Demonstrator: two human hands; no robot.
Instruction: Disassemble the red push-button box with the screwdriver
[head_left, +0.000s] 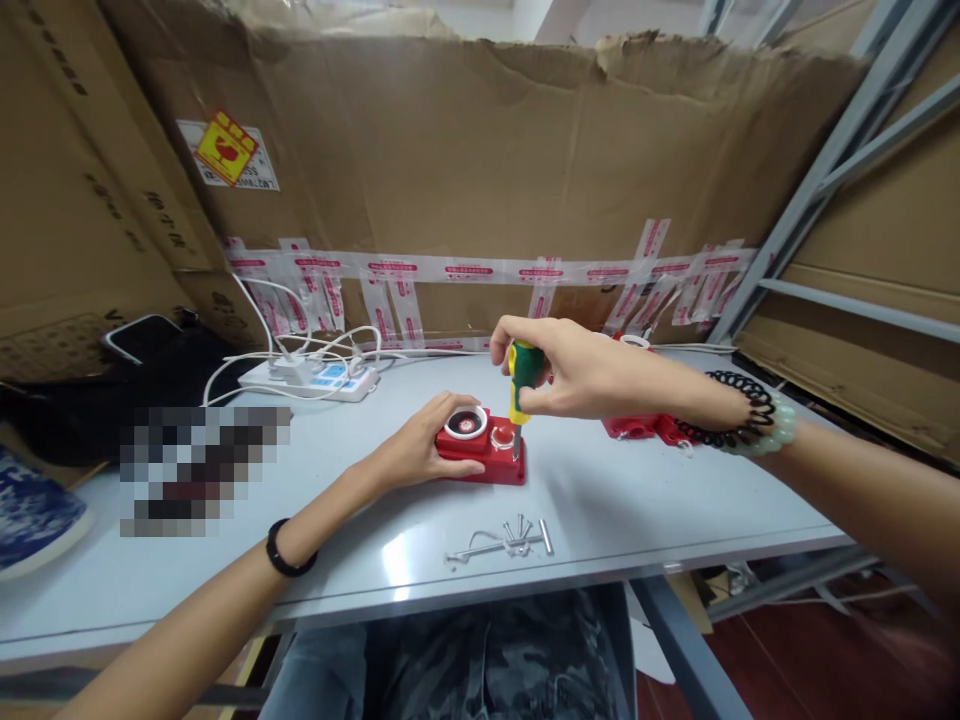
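Observation:
A red box-shaped device [491, 462] with a round white-rimmed black dial lies on the table. My left hand [420, 440] grips its left end, thumb along the front side and fingers over the back. In my right hand [559, 365] is a screwdriver [527, 368] with a green and yellow handle, held upright. Its metal shaft points down at the right end of the device, and the tip meets the top there. In front of the device lie several loose screws [517, 535] and a T-shaped metal rod [546, 537].
More red parts [637, 425] lie behind my right forearm. A white power strip [315, 380] with tangled cables stands at the back left, beside a black bag [142, 370]. Tall cardboard [465, 150] closes off the back, with a metal rack [810, 190] at right.

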